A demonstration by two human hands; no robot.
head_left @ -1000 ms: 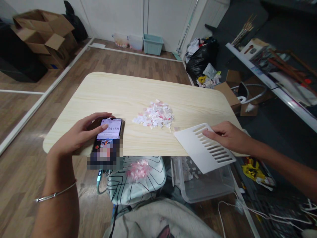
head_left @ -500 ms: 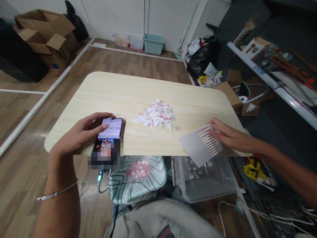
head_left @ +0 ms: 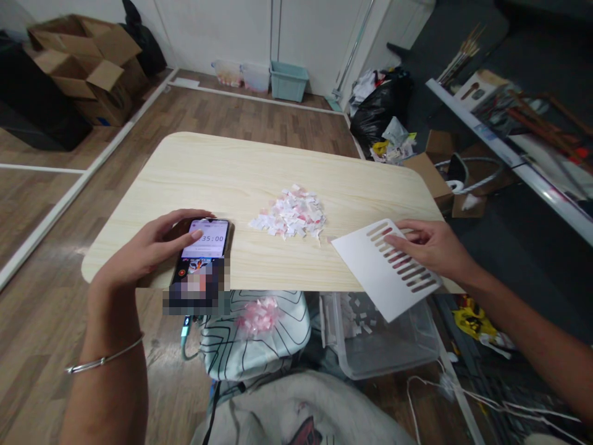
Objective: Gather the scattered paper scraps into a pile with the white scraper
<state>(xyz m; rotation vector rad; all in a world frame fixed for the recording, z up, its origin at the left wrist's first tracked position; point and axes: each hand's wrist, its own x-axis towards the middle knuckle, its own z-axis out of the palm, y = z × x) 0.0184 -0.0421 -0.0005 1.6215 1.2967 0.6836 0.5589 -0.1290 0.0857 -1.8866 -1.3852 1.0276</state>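
Note:
At the table's front left edge my left hand [head_left: 173, 244] is wrapped round a phone [head_left: 204, 240], thumb on its lit screen, which reads 35:00. My right hand [head_left: 424, 247] grips a flat white slotted card [head_left: 370, 266] by its right side, thumb on top near the slots. The card is tilted over the front right edge of the table, above a clear plastic bin [head_left: 393, 352]. A heap of small white and pink paper scraps [head_left: 296, 213] lies mid-table, between my hands and touching neither.
The pale wooden table [head_left: 222, 167] spans the middle. Pink scraps [head_left: 259, 315] lie on a patterned stool [head_left: 231, 358] below its front edge. A charging cable [head_left: 185, 337] hangs at the phone. Boxes [head_left: 88, 68] stand far left; a shelf [head_left: 500, 148] is at right.
My right hand has turned the slotted card flatter, so its face and slots show more fully. The phone's timer went from 34:59 to 35:00; my left hand stays put.

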